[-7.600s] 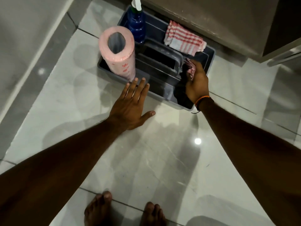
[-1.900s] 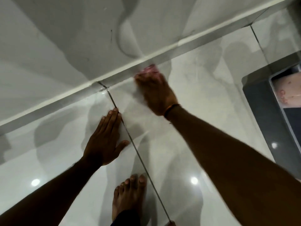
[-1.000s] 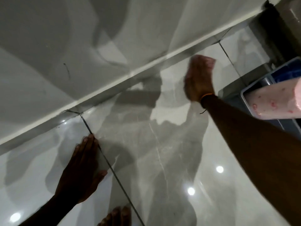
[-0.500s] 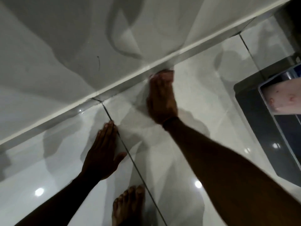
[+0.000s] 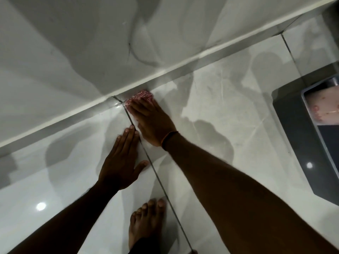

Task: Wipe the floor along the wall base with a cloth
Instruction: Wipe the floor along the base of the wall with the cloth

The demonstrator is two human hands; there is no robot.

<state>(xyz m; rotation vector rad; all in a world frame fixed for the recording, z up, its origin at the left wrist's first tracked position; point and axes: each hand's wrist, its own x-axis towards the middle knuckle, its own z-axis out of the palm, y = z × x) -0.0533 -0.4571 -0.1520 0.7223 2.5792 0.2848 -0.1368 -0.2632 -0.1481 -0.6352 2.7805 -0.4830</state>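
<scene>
A red-and-white checked cloth point(image 5: 142, 94) lies on the glossy floor tile right against the wall base point(image 5: 183, 64). My right hand point(image 5: 150, 121) presses flat on it, fingers pointing at the wall, so only the cloth's far edge shows past the fingertips. An orange band circles that wrist. My left hand point(image 5: 121, 162) rests flat on the floor, fingers spread, just left of a dark grout line point(image 5: 156, 173) and close beside my right hand.
A grey caddy point(image 5: 304, 143) holding a pink paper roll point(image 5: 324, 105) sits on the floor at the right edge. My bare foot point(image 5: 146, 222) stands at the bottom centre. A white strip runs diagonally where wall meets floor.
My right hand has slid the cloth leftward along the wall base, from near the caddy to the grout line. My left hand stays planted on the floor.
</scene>
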